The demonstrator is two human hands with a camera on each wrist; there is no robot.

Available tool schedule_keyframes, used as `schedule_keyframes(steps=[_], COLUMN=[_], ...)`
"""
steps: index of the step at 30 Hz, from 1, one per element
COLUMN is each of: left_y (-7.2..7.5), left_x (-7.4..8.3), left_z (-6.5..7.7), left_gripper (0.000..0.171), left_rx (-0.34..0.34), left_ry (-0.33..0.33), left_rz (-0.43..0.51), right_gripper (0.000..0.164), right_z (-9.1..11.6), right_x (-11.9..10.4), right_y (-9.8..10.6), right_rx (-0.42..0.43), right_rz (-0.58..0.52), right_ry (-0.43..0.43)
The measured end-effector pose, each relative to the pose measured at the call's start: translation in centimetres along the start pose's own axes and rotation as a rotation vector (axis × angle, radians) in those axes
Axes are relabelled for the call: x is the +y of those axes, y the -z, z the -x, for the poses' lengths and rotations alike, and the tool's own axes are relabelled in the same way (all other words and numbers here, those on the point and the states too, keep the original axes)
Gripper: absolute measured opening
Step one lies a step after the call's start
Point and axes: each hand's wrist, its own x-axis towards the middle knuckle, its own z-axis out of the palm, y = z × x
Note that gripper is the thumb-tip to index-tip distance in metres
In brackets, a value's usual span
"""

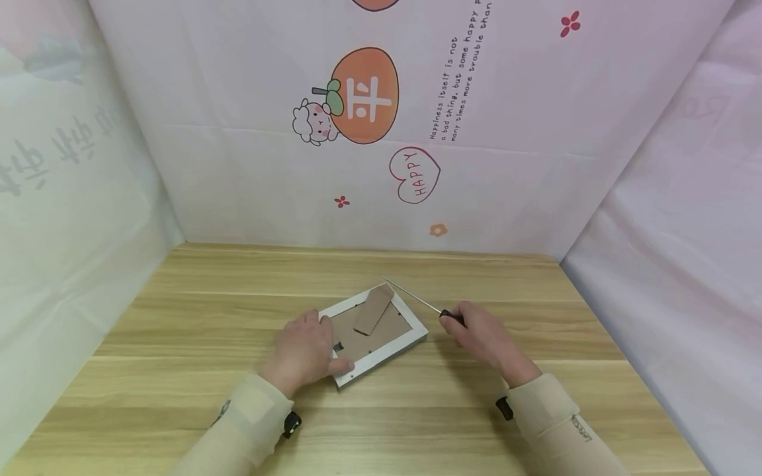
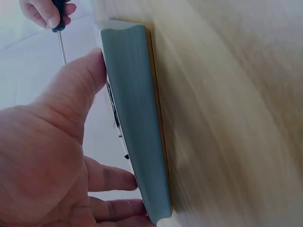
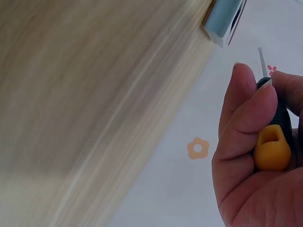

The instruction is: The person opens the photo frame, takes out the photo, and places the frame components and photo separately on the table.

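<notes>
A picture frame (image 1: 393,348) lies face down, its brown backing board (image 1: 349,340) and hinged stand flap (image 1: 376,311) facing up. My left hand (image 1: 305,350) rests on its left end, thumb near one corner and fingers near the other. In the left wrist view, the thumb and fingertips press the rim of the back, beside the blue-grey side moulding (image 2: 130,109). My right hand (image 1: 487,338) holds a screwdriver by its dark handle with a yellow end (image 3: 273,153). Its thin metal shaft (image 1: 413,297) points left, the tip near the frame's far corner; contact cannot be told.
The frame lies on a wood-grain table (image 1: 208,317). Behind it rises a white printed cloth (image 1: 268,198), with more white cloth (image 1: 71,218) along the left side and the right side (image 1: 673,231). Small dark tabs (image 2: 126,156) show along the frame's back.
</notes>
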Motion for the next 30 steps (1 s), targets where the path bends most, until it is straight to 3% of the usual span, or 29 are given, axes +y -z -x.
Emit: schedule_keyframes(steps=[13, 30], left_y=[-0.3, -0.5], left_x=[1.3, 2.7], left_z=[0.3, 0.6], left_gripper=[0.086, 0.089], left_rx=[0.037, 0.065], left_ry=[0.097, 0.161], left_rz=[-0.047, -0.106], right_gripper=[0.033, 0.035], right_z=[0.0, 0.1], right_x=[0.2, 0.6], right_y=[-0.2, -0.3], right_rx=[0.004, -0.005], right_rz=[-0.011, -0.017], right_ry=[-0.004, -0.029])
